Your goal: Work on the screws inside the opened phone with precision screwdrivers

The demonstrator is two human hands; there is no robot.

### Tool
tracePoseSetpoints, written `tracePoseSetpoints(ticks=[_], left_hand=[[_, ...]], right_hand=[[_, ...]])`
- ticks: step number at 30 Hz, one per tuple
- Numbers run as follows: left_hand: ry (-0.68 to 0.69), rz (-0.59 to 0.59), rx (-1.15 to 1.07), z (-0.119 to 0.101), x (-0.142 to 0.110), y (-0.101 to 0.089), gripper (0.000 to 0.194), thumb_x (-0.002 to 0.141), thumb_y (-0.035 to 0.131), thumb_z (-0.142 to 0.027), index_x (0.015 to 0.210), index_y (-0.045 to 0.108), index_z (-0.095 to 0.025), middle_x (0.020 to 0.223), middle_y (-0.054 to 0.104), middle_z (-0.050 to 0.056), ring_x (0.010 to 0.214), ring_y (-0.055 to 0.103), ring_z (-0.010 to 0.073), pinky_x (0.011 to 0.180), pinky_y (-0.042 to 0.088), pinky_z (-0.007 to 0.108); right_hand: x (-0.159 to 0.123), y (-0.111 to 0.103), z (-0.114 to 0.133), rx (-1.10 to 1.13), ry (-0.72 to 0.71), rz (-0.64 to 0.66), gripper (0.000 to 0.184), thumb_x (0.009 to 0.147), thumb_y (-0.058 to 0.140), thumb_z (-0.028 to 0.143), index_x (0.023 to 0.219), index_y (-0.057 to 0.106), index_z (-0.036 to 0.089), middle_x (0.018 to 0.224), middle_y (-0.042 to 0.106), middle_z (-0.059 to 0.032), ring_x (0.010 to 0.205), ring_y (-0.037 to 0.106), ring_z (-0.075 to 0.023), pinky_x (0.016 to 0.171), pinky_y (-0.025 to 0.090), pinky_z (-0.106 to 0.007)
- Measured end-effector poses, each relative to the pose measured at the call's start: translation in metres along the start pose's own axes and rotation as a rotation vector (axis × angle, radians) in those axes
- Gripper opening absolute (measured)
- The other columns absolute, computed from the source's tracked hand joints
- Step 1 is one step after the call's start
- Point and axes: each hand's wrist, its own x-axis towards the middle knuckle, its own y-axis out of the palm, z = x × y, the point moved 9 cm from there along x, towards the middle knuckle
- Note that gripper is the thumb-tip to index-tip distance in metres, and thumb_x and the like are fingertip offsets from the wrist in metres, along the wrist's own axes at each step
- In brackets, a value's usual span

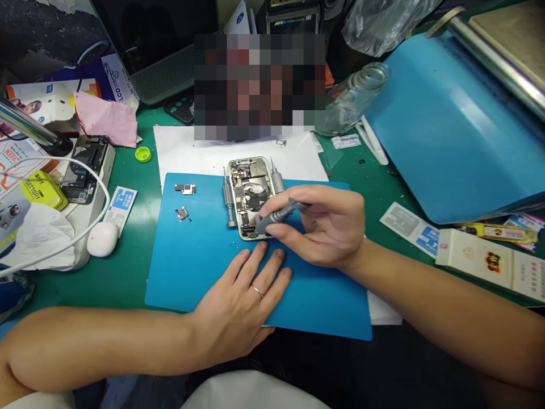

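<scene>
One opened, white-framed rectangular phone [250, 197] straddles the far edge of one flat blue mat [183, 272], between two slim grey screwdrivers [229, 199]. The right hand [330, 224] pinches one ribbed grey tool [281, 215] at its near end; the left hand [249, 295] lies flat near the mat's near edge, fingers loosely spread. Two small metallic parts [185, 188] lie towards the far left corner.

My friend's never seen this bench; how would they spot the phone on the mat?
Find the flat blue mat on the green table. An opened phone overlaps its far edge. Unlike the dark phone farther left, it lies between two screwdrivers.
</scene>
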Motion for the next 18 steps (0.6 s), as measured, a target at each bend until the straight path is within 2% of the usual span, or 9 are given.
tracePoseSetpoints(ticks=[3,8,18], left_hand=[[0.006,0.001,0.008,-0.001,0.0,0.0,0.093,0.09,0.067,-0.06,0.158,0.036,-0.005,0.168,0.029,0.021,0.153,0.03,0.0398,0.124,0.021,0.051],[0.003,-0.005,0.008,0.0,0.0,-0.001,0.093,0.09,0.067,-0.06,0.158,0.037,-0.005,0.165,0.035,0.021,0.15,0.035,0.0392,0.123,0.021,0.051],[0.03,-0.027,-0.025,0.0,0.003,-0.003,0.094,0.09,0.065,-0.064,0.154,0.04,0.001,0.16,0.041,0.025,0.148,0.037,0.0416,0.123,0.022,0.051]], right_hand=[[-0.002,0.009,0.001,0.051,0.036,0.08,0.056,0.089,0.071,0.011,0.139,0.054,0.029,0.098,0.075,-0.0019,0.086,0.075,-0.0173,0.075,0.066,-0.028],[-0.007,0.017,-0.004,0.027,0.097,0.154,0.039,0.091,0.071,0.015,0.126,0.059,0.03,0.101,0.075,-0.0014,0.086,0.075,-0.0168,0.074,0.066,-0.029],[-0.006,0.02,-0.007,0.051,0.113,0.156,0.041,0.092,0.071,0.016,0.127,0.059,0.031,0.103,0.076,-0.0006,0.089,0.076,-0.0173,0.074,0.068,-0.029]])
